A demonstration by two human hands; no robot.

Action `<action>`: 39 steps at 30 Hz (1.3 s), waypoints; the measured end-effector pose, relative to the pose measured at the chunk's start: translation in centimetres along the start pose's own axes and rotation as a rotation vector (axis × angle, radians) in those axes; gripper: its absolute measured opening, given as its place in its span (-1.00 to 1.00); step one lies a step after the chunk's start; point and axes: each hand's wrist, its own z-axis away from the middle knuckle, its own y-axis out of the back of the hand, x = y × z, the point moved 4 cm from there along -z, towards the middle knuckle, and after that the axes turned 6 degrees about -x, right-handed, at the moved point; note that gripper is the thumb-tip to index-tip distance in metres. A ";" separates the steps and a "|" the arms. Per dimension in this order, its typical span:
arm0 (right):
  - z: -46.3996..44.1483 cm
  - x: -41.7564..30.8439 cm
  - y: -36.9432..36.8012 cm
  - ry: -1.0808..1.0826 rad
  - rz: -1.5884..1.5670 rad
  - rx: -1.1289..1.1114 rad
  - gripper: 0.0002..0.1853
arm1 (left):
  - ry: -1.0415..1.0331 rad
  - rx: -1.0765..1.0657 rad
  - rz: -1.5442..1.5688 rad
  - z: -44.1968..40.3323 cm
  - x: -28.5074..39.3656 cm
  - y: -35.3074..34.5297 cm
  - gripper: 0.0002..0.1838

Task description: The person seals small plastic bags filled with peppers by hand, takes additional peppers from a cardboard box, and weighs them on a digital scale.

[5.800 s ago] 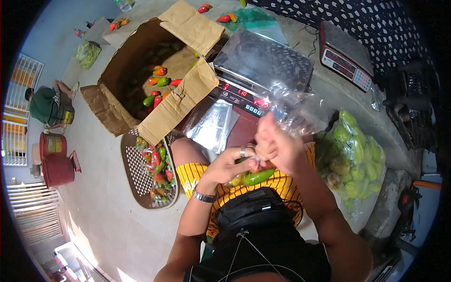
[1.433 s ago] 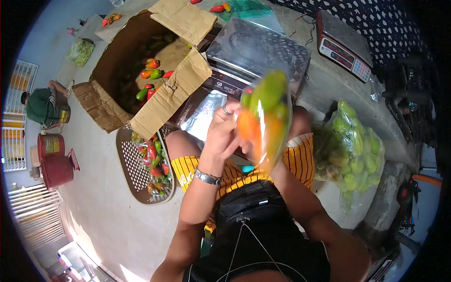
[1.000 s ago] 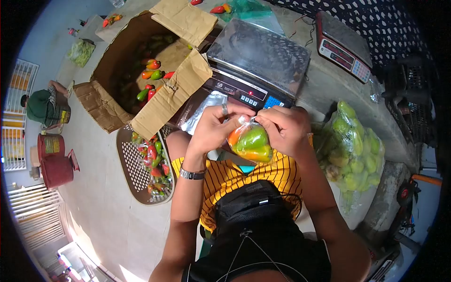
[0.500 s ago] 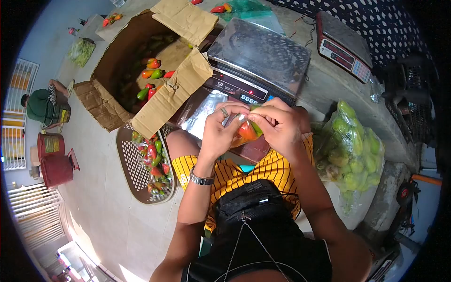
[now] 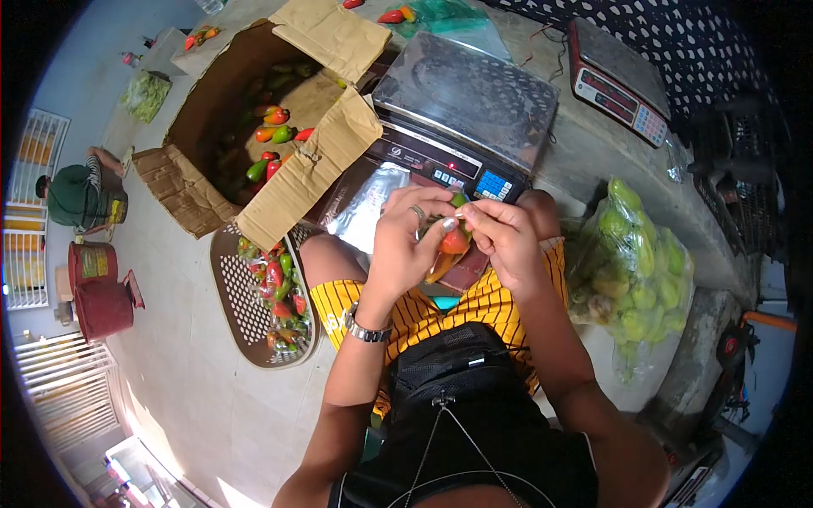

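Observation:
A small clear plastic bag of red, orange and green peppers hangs between my hands, above my lap. Wearing a ring, my left hand is closed around the bag's side and upper part. My right hand pinches the bag's gathered top between thumb and fingers, close to the left thumb. Just beyond them is a digital scale with a bare metal plate and a lit display. Flat clear plastic bags lie by its front edge.
An open cardboard box holds loose peppers. Left of my leg, a perforated basket contains bagged peppers. A big bag of pale green vegetables sits at right. A second scale stands behind. A person is at far left.
My right hand has drawn down and closed into a tighter pinch at the bag's top. My left hand has turned slightly, and more of the scale's keypad shows.

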 end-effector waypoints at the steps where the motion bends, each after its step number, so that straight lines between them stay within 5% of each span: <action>1: 0.0 0.3 0.1 -0.009 -0.028 -0.013 -0.85 | -0.012 -0.008 -0.052 0.2 0.0 -0.1 -0.87; 13: 0.4 -0.8 -2.5 0.235 0.120 0.041 -0.91 | 0.066 0.068 0.333 1.3 -1.4 0.2 -0.88; 23: 2.6 -5.1 -4.5 0.646 0.956 0.011 -0.81 | 0.152 0.042 0.391 1.5 -0.9 0.4 -0.88; 39: 2.5 -4.3 -3.6 0.647 0.950 -0.011 -0.85 | 0.398 0.058 0.565 1.9 -0.8 -0.4 -0.92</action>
